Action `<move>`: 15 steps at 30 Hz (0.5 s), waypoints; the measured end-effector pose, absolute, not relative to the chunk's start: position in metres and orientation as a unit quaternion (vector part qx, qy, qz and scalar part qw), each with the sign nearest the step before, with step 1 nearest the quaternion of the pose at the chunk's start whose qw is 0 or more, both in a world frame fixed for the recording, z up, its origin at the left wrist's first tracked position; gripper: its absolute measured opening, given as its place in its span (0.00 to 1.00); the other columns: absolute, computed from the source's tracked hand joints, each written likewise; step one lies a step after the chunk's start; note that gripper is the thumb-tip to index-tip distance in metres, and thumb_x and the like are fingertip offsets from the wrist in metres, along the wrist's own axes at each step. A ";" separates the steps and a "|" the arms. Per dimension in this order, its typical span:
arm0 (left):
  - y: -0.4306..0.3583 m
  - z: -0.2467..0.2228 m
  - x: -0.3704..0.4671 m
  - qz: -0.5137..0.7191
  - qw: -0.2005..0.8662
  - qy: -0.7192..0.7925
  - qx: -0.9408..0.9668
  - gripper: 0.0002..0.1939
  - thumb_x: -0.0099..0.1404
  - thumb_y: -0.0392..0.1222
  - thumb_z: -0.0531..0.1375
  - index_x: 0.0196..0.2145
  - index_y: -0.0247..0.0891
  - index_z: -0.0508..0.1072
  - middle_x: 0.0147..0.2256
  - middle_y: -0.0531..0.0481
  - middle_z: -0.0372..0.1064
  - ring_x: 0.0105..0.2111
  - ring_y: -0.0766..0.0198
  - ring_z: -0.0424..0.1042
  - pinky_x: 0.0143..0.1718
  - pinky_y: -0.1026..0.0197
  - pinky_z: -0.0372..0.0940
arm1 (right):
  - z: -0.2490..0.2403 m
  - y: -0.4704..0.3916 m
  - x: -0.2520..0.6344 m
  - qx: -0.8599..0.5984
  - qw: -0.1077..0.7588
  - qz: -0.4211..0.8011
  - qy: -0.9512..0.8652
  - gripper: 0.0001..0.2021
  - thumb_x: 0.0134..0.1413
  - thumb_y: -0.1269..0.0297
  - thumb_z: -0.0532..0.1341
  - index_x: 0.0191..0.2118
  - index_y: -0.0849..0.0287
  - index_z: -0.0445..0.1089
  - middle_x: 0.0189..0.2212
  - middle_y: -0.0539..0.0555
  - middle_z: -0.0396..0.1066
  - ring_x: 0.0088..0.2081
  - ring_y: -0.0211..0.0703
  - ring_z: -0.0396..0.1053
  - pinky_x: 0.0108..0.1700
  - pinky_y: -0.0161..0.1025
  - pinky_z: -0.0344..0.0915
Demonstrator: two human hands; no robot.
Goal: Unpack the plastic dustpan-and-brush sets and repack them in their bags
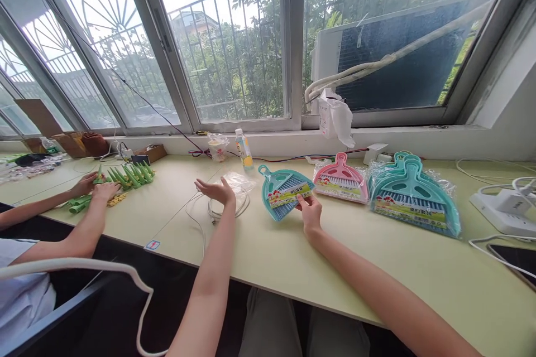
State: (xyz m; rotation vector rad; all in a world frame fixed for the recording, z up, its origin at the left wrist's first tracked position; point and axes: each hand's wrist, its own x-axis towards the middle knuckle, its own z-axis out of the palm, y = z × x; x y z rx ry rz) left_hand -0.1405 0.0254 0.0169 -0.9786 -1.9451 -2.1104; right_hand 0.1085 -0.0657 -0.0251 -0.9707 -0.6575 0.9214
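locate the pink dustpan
In the head view, the pink dustpan lies right of centre on the table, between the teal one in the right hand and the teal stack.

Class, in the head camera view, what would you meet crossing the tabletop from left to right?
Green plastic pieces, wearer's left hand, drink bottle, held teal dustpan-and-brush set, pink dustpan-and-brush set, wrapped teal dustpan-and-brush sets, white power strip.

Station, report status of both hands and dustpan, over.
Right hand holding green dustpan. Left hand open, empty. Coiled cable near left hand, may get in way.
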 end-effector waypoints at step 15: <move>0.028 0.010 -0.074 -0.638 -0.479 -0.399 -0.452 0.24 0.61 0.60 0.61 0.43 0.36 0.76 0.44 0.40 0.76 0.49 0.53 0.73 0.54 0.48 0.65 | 0.002 -0.054 0.154 -0.442 0.589 0.472 -0.485 0.10 0.39 0.62 0.67 0.30 0.61 0.74 0.29 0.53 0.76 0.32 0.45 0.74 0.33 0.42 0.75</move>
